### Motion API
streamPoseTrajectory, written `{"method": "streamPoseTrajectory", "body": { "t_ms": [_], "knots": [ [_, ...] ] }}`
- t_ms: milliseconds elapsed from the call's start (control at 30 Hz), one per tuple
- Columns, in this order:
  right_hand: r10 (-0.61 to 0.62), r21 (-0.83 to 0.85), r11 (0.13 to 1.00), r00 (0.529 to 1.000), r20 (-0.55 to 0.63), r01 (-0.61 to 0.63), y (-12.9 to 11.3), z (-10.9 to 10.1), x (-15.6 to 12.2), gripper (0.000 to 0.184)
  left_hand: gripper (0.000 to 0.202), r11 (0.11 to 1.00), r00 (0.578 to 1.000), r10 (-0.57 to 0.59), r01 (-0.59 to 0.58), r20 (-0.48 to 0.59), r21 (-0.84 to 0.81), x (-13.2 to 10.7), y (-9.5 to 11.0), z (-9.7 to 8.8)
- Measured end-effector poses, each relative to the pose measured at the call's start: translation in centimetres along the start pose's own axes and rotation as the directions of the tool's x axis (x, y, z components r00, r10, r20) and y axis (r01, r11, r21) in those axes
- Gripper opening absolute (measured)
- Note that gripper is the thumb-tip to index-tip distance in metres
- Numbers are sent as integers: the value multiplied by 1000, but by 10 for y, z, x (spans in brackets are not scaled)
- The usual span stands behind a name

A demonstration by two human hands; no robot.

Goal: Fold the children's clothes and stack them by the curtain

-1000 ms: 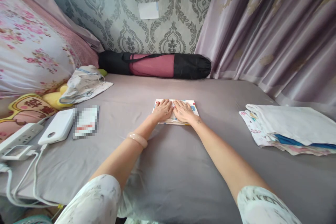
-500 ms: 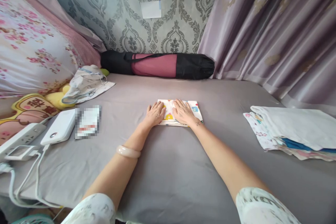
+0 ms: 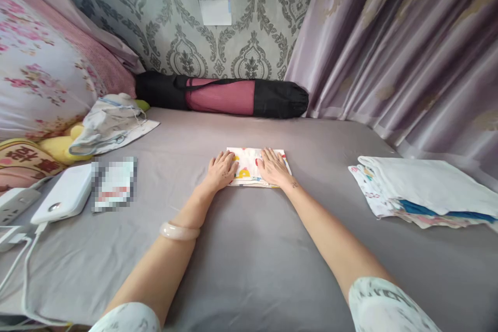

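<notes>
A folded white cloth (image 3: 249,158) with a bright, colourful print lies flat on the grey bed sheet (image 3: 241,249), in the middle of the view. My left hand (image 3: 222,170) rests palm down at its left edge, fingers stretched forward and partly on the fabric. On its right half lies my right hand (image 3: 272,167), also flat with extended fingers. Both palms press on top of the cloth and hide parts of the print; neither grasps it. The near edge shows several folded layers.
At the right sits a stack of folded cloths (image 3: 428,181). A black and pink rolled bag (image 3: 221,96) lies along the wall. To the left are a white power bank (image 3: 64,193) with a cable, a power strip (image 3: 17,205), a blurred packet (image 3: 114,184) and a crumpled cloth (image 3: 112,124).
The view has swung slightly to the right, so most things sit further left. My hands are a little further apart, the right one nearer the cloth's right edge.
</notes>
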State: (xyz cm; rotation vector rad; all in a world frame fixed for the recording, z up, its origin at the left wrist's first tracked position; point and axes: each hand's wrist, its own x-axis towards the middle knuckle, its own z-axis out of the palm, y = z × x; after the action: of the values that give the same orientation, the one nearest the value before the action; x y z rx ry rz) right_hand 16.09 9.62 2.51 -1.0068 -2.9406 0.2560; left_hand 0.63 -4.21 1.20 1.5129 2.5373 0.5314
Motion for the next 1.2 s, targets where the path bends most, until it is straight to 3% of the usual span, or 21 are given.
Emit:
{"method": "streamPoseTrajectory", "body": {
  "t_ms": [333,467,767,1000,1200],
  "knots": [
    [-14,48,999,999,42,12,5,-5,2,65,50,1000,1000,0,0,-11,-9,-1,-3,0],
    [75,23,997,997,-22,-74,20,-12,-2,67,50,1000,1000,5,-5,-15,-20,-2,-3,-3],
    [140,34,989,990,35,-141,31,-3,-3,66,48,1000,999,3,-4,-32,-28,-3,-2,-4],
    [79,87,993,997,7,-79,19,-16,-3,67,44,998,997,-16,12,-71,-57,-4,-1,-5],
    [34,34,999,999,27,-35,1,-4,-1,64,43,996,991,-68,62,-113,-64,-2,-3,-6]
  ]
}}
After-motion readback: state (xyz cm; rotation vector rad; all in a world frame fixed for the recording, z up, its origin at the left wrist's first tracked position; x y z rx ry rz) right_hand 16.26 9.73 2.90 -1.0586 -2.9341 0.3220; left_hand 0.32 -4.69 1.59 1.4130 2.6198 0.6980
